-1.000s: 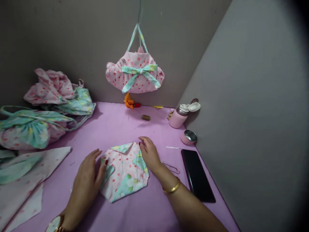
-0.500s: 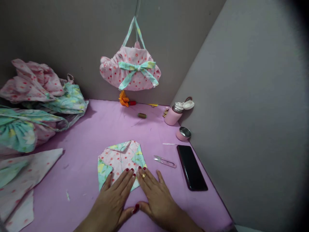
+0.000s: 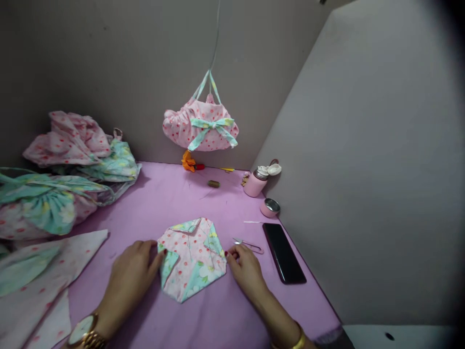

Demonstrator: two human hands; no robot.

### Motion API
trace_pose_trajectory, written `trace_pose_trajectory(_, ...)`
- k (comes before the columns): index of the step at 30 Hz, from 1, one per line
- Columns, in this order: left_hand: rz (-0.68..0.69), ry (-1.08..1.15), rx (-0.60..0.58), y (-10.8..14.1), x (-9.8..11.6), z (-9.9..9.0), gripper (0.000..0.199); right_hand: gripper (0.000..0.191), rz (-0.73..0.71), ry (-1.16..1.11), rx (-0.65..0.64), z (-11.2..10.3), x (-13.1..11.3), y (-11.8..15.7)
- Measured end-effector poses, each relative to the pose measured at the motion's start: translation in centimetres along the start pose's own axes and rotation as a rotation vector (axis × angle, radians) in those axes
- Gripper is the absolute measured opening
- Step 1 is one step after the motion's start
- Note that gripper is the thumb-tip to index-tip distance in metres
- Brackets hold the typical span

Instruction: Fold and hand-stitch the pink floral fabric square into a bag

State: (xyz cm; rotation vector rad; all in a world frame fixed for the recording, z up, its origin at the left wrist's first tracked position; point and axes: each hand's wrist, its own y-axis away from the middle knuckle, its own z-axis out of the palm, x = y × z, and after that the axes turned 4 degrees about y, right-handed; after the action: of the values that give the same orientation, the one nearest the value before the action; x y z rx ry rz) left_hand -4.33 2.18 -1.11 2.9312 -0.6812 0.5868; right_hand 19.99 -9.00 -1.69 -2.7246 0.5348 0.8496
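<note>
"Grey walls (image 3: pixel 363 169) meet behind a purple tablecloth (image 3: pixel 156 203). Where's the cloth?"

"Lower centre of the frame: a pink dotted fabric piece (image 3: pixel 192 249) with turned-in floral flaps, lying flat between both hands."

"And the left hand (image 3: pixel 132 266)?"

"Loosely bent at the left edge, thumb tip over the flap there. Whether its fingers tuck beneath, I can't tell."

"What about the right hand (image 3: pixel 247 269)?"

"Fingers curled, thumb tip at the right edge. I can't tell if they pinch it."

"Anything near?"

"Pink-handled thread snips (image 3: pixel 252 245) just beyond the right hand, a dark smartphone (image 3: pixel 284 253) right of them, a thread spool (image 3: pixel 214 184) near mid-frame, and a bow-tied pouch (image 3: pixel 199 128) hanging at upper centre."
</note>
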Motion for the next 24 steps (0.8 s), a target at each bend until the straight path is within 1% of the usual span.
trace_pose_trajectory(1,0.021,0.021,-0.018,-0.1,0.5,-0.1,0.032,0.013,0.019,-0.011,-0.003,0.2,-0.4,-0.1)
trace_pose_trajectory(3,0.038,0.066,-0.015,-0.1,1.7,0.0,0.027,0.012,0.058,-0.045,-0.016,0.5,-1.0,0.0)
trace_pose_trajectory(6,-0.001,0.178,-0.007,0.1,2.7,0.3,0.022,0.002,0.119,-0.135,-0.06,0.8,-1.5,0.6)
trace_pose_trajectory(7,-0.022,0.223,-0.016,0.1,2.7,0.4,0.02,0.003,0.141,-0.172,-0.079,0.9,-1.6,0.9)
trace_pose_trajectory(10,-0.065,0.312,-0.06,0.1,2.1,0.1,0.017,0.015,0.202,-0.28,-0.146,1.2,-1.8,1.9)
trace_pose_trajectory(12,-0.062,0.287,-0.086,0.3,1.5,-0.4,0.017,0.018,0.25,-0.366,-0.216,1.4,-1.8,2.7)
trace_pose_trajectory(14,-0.035,0.192,-0.036,0.7,1.3,-0.8,0.02,0.019,0.267,-0.414,-0.248,1.4,-1.8,3.1)
trace_pose_trajectory(15,-0.005,0.133,0.019,1.0,1.4,-1.0,0.022,0.018,0.253,-0.411,-0.227,1.3,-1.7,3.2)
trace_pose_trajectory(17,0.074,0.061,0.109,1.4,2.1,-1.1,0.022,0.016,0.182,-0.349,-0.133,0.9,-1.7,3.1)
trace_pose_trajectory(18,0.113,0.062,0.107,1.6,2.6,-1.1,0.021,0.014,0.136,-0.304,-0.09,0.6,-1.8,2.9)
trace_pose_trajectory(20,0.16,0.109,0.018,1.7,3.8,-0.9,0.022,0.015,0.016,-0.213,-0.055,0.3,-2.3,2.4)
trace_pose_trajectory(21,0.164,0.138,-0.027,1.7,4.3,-0.7,0.023,0.017,-0.076,-0.152,-0.059,0.2,-2.7,2.1)
trace_pose_trajectory(22,0.159,0.167,-0.053,1.6,4.6,-0.5,0.022,0.019,-0.199,-0.058,-0.073,0.3,-3.2,1.8)
trace_pose_trajectory(24,0.132,0.219,-0.042,1.5,4.7,-0.1,0.021,0.019,-0.474,0.172,-0.11,0.8,-4.3,1.0)
